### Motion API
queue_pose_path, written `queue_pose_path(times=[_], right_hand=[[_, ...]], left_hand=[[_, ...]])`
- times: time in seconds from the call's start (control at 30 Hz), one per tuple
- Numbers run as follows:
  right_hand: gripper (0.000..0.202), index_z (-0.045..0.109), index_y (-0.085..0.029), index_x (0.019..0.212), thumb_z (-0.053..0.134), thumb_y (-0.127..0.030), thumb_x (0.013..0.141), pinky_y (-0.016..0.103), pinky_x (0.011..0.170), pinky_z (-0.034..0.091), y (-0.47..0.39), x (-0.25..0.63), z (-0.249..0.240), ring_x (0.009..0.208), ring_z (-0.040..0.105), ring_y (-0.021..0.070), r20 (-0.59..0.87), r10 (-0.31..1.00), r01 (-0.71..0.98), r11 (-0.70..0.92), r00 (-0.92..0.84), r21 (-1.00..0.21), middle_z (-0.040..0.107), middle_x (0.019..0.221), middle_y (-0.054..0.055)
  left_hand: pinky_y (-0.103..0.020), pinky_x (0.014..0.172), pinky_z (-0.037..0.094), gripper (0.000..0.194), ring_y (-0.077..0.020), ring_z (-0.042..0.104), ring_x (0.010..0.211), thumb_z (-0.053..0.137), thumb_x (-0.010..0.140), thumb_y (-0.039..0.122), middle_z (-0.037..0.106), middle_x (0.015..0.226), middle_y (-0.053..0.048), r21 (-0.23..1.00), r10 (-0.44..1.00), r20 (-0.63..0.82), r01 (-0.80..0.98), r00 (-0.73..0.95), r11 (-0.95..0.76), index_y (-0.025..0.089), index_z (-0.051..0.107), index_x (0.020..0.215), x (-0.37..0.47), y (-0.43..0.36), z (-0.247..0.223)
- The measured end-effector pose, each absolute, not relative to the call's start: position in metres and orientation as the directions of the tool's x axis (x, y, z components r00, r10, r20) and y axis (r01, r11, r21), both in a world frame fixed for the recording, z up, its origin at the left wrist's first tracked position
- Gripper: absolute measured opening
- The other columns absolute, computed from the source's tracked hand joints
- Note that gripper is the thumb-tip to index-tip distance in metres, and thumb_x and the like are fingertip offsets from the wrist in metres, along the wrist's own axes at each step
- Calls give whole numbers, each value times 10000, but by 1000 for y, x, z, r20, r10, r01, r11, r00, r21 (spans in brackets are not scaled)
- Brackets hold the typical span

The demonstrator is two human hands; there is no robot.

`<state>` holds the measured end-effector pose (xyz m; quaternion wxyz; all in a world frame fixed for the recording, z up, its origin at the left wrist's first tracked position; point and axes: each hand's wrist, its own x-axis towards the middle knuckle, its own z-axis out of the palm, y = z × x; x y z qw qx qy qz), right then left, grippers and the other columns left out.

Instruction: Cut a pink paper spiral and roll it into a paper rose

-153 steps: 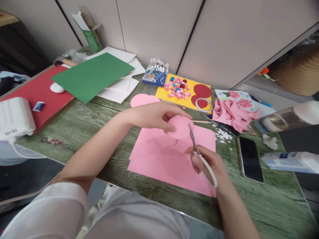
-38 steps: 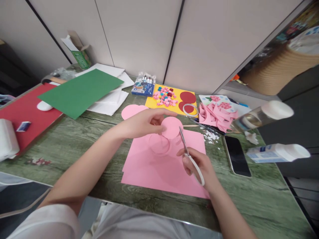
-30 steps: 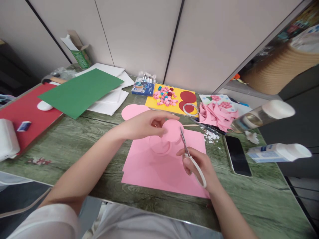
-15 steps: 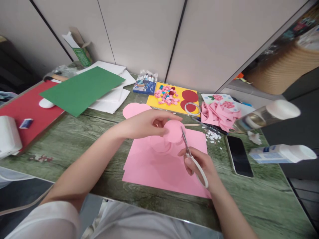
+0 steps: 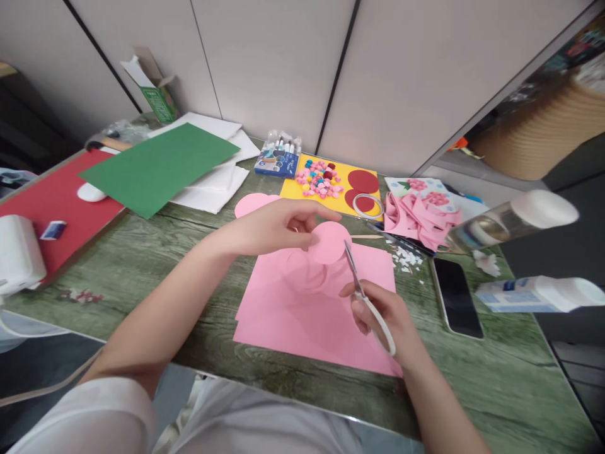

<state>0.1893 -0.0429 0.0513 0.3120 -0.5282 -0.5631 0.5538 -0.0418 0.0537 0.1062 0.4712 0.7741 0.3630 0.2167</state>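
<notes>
Head cam's looking down past your sleeves, and closest on the working side is your right hand (image 5: 390, 320), fingers wrapped round the white-handled scissors (image 5: 358, 282). Under that, on the green wood-look tabletop (image 5: 203, 312), you've got a slightly offset stack of pink sheets (image 5: 302, 334).

A bit further out, the small pink disc (image 5: 332, 242) is up over the back part of the stack, with the fingers of your left hand (image 5: 271, 226) pinching its left edge. So the disc sits beyond your right fingers and off to their left, and the scissors bridge that gap: their long axis slants away from you and leftward, with the tips right at the disc's right rim. Left fingers are the nearer pair, since they're actually touching it. Can't really tell how far apart the blades are, or whether paper's between them.

Over to the right there's a phone (image 5: 457, 296), with white paper bits (image 5: 405, 257) just past its far left corner. Behind your left hand, more pink round pieces (image 5: 250, 205) peek out, partly hidden. Further back you've got crumpled-looking pink offcuts (image 5: 418, 217) on the right, a yellow sheet (image 5: 290, 189) carrying pom-poms and dark red circles (image 5: 363, 181), then the blue marker box (image 5: 276, 165).
</notes>
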Motion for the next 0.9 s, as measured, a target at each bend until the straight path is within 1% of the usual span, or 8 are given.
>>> queue_pose_path(times=[0.27, 0.37, 0.53, 0.77, 0.9], right_hand=[[334, 580, -159, 868, 571, -479, 775, 208, 408, 307, -43, 189, 51, 421, 377, 72, -240, 932, 225, -182, -270, -957, 403, 504, -60], [343, 577, -159, 887, 558, -484, 781, 213, 412, 316, -43, 189, 51, 434, 384, 77, -230, 933, 226, -170, -278, -959, 410, 520, -54], [353, 581, -161, 913, 559, -485, 777, 216, 412, 299, -42, 190, 49, 447, 373, 78, -209, 934, 222, -146, -289, -964, 388, 534, -56], [331, 582, -159, 913, 563, -465, 788, 218, 426, 278, -43, 190, 50, 452, 361, 73, -220, 930, 207, -162, -296, -965, 384, 542, -59], [315, 580, -168, 894, 568, -464, 786, 214, 426, 291, -43, 191, 51, 446, 357, 77, -228, 926, 212, -169, -299, -963, 387, 521, -63]], left_hand=[[-216, 642, 411, 413, -100, 527, 787, 535, 772, 224, 577, 1023, -43, 893, 757, -26, 356, 652, -276, 229, 555, 1184, -41, 53, 107], [-218, 635, 403, 418, -98, 524, 766, 519, 774, 218, 585, 970, -31, 887, 741, -38, 365, 671, -284, 241, 552, 1190, -40, 52, 106], [-223, 636, 389, 408, -93, 494, 724, 521, 768, 221, 574, 877, -19, 863, 729, -15, 377, 684, -336, 232, 572, 1172, -38, 51, 106], [-226, 654, 390, 409, -95, 504, 744, 513, 777, 215, 581, 899, -23, 864, 722, -10, 370, 691, -342, 233, 565, 1182, -38, 52, 106], [-226, 652, 395, 403, -96, 521, 746, 516, 777, 216, 583, 881, -20, 866, 728, -12, 371, 686, -335, 235, 567, 1177, -39, 52, 106]])
